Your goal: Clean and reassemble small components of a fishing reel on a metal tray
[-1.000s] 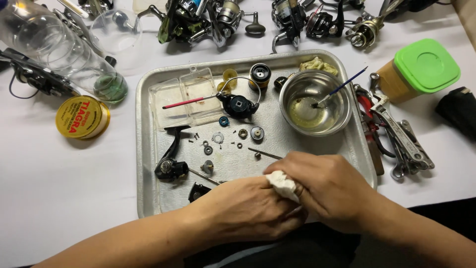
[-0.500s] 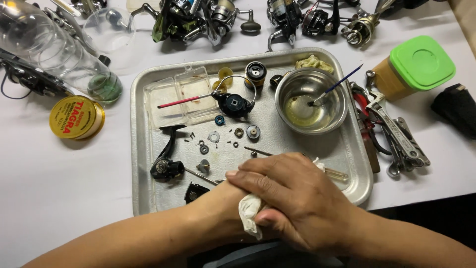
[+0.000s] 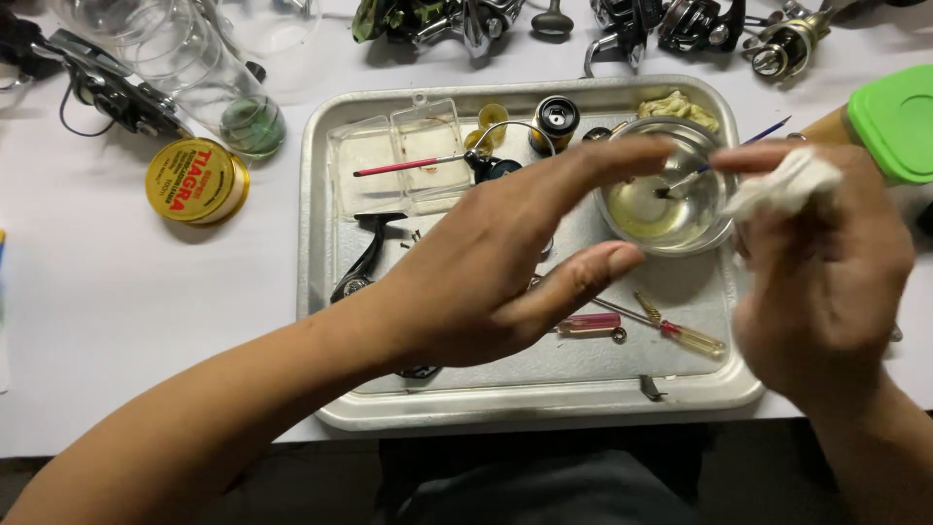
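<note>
While the left hand (image 3: 486,262) spreads open fingers, right-hand fingers (image 3: 826,262) pinch a white cloth (image 3: 777,185) beside the liquid-filled steel bowl (image 3: 666,209).

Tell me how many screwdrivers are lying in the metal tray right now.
2: a pink-handled screwdriver beside the left hand, and a yellow-and-red-handled screwdriver by the right hand, both near the tray front. The hands may hide more.

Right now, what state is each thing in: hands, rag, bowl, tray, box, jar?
Left hand: open, fingers spread, above the tray, holding nothing.
Right hand: pinching the rag.
Rag: crumpled, held up.
Bowl: upright, yellowish liquid inside, brush resting in it.
Tray: flat, scattered with small parts.
Clear box: open.
Green-lidded jar: closed.
</note>
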